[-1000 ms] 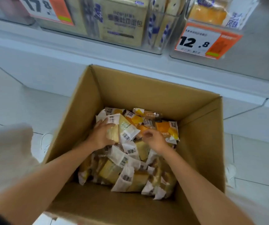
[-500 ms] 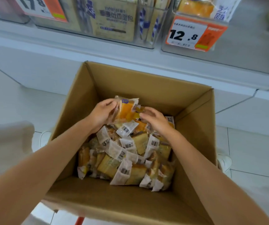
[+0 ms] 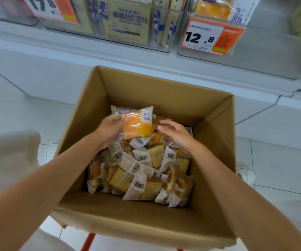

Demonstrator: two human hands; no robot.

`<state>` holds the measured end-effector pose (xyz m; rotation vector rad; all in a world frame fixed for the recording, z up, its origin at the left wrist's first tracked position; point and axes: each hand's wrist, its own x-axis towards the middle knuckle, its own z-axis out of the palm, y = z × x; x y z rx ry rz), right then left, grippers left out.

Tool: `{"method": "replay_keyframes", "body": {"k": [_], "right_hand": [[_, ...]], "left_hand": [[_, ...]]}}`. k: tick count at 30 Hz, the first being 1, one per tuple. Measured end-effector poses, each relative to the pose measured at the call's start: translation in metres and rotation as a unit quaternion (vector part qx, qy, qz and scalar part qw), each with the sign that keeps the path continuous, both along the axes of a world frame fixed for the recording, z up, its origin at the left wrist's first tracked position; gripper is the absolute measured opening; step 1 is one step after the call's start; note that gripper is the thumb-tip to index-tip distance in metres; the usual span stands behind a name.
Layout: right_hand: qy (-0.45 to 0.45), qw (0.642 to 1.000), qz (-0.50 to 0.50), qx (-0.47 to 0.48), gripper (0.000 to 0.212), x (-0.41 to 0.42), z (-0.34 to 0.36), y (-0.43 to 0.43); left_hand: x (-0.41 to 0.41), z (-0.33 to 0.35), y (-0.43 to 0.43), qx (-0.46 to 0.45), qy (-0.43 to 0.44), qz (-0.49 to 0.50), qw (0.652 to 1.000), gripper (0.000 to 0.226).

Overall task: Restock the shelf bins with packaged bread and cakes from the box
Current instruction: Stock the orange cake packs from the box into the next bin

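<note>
Head view, one lot, as seen from beside the person.

1. Open brown cardboard box (image 3: pixel 164 91), flaps up. It sits on a stand, of which only an orange-red metal leg (image 3: pixel 88 241) shows below the box's near edge.
2. Heap of small clear-wrapped bread and cake packets (image 3: pixel 138 171) with white barcode ends. It lies loose across the bottom of the box, thickest toward the near right corner.
3. Orange-and-clear plastic bread packet (image 3: pixel 137 124) with a white end label. It is inside the box, above the far part of the heap and tilted face up.
4. Left hand (image 3: pixel 109 129), reaching into the box from its near left side. The thumb lies on the packet's front and the fingers are curled behind, grasping its left edge.
5. Right hand (image 3: pixel 177 134), in the box just right of the packet. Its fingers (image 3: pixel 166 124) are relaxed and slightly bent, grasping nothing. Whether the tips touch the packet I cannot tell.
6. White shelf edge (image 3: pixel 73 44), beyond the box's far wall.
7. Clear plastic shelf bins (image 3: pixel 164 24) on that shelf, above the box. One holds a beige bagged toast loaf (image 3: pixel 128 20).
8. White-and-orange price tag reading 12.8 (image 3: pixel 209 37), up and right of the box.
9. Matching price tag reading 17.8 (image 3: pixel 51 8), up and left of the box.
10. White tiled floor (image 3: pixel 282 169), on either side of the box.
</note>
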<state>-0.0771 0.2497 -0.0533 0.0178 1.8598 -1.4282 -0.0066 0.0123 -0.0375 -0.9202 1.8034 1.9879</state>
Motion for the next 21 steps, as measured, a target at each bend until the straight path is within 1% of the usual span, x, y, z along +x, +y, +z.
{"method": "replay_keyframes", "body": {"k": [2, 4, 6, 7, 8, 9, 10, 11, 12, 13, 14, 15, 17, 18, 19, 20, 21], "right_hand": [[0.047, 0.99, 0.102, 0.084, 0.043, 0.004, -0.016, 0.003], [0.034, 0.977, 0.175, 0.119, 0.043, 0.008, -0.039, -0.001], [0.032, 0.96, 0.23, 0.156, 0.051, 0.011, -0.059, -0.01], [0.056, 0.945, 0.262, 0.189, 0.058, 0.011, -0.068, -0.014], [0.092, 0.922, 0.297, 0.231, 0.061, 0.01, -0.077, -0.017], [0.135, 0.895, 0.327, 0.271, 0.059, 0.01, -0.08, -0.02], [0.178, 0.868, 0.354, 0.299, 0.05, 0.01, -0.08, -0.022], [0.21, 0.849, 0.374, 0.308, 0.039, 0.01, -0.077, -0.022], [0.222, 0.845, 0.382, 0.303, 0.029, 0.008, -0.073, -0.022], [0.22, 0.855, 0.374, 0.283, 0.022, 0.006, -0.065, -0.02], [0.207, 0.878, 0.347, 0.256, 0.018, 0.003, -0.055, -0.017], [0.19, 0.905, 0.304, 0.23, 0.016, -0.002, -0.042, -0.015], [0.214, 0.939, 0.186, 0.192, 0.018, -0.011, -0.011, -0.013], [0.241, 0.946, 0.128, 0.174, 0.02, -0.014, 0.003, -0.015], [0.267, 0.948, 0.084, 0.152, 0.022, -0.013, 0.016, -0.018], [0.29, 0.945, 0.066, 0.133, 0.026, -0.01, 0.026, -0.022], [0.322, 0.935, 0.081, 0.125, 0.029, -0.006, 0.034, -0.027]], "left_hand": [[0.004, -0.007, -0.01, -0.02, 0.0, 0.056, 0.998, 0.023], [0.009, -0.016, -0.016, -0.018, -0.017, 0.098, 0.995, 0.016], [0.013, -0.02, -0.019, -0.013, -0.028, 0.114, 0.993, 0.017], [0.015, -0.023, -0.02, -0.013, -0.033, 0.117, 0.992, 0.02], [0.017, -0.026, -0.021, -0.012, -0.035, 0.117, 0.992, 0.022], [0.018, -0.026, -0.021, -0.016, -0.042, 0.112, 0.993, 0.023], [0.019, -0.028, -0.022, -0.025, -0.047, 0.108, 0.993, 0.023], [0.02, -0.029, -0.022, -0.032, -0.049, 0.104, 0.993, 0.022], [0.02, -0.032, -0.022, -0.039, -0.046, 0.103, 0.993, 0.022], [0.019, -0.031, -0.021, -0.05, -0.044, 0.103, 0.992, 0.022], [0.018, -0.03, -0.02, -0.062, -0.038, 0.102, 0.992, 0.022], [0.016, -0.03, -0.018, -0.072, -0.034, 0.106, 0.991, 0.024], [0.012, -0.027, -0.015, -0.082, -0.033, 0.117, 0.989, 0.027], [0.009, -0.024, -0.013, -0.072, -0.043, 0.116, 0.99, 0.029], [0.005, -0.018, -0.009, -0.038, -0.059, 0.105, 0.992, 0.034], [0.001, -0.011, -0.005, 0.017, -0.073, 0.082, 0.994, 0.044], [-0.005, -0.004, 0.0, 0.074, -0.08, 0.048, 0.993, 0.06]]}}
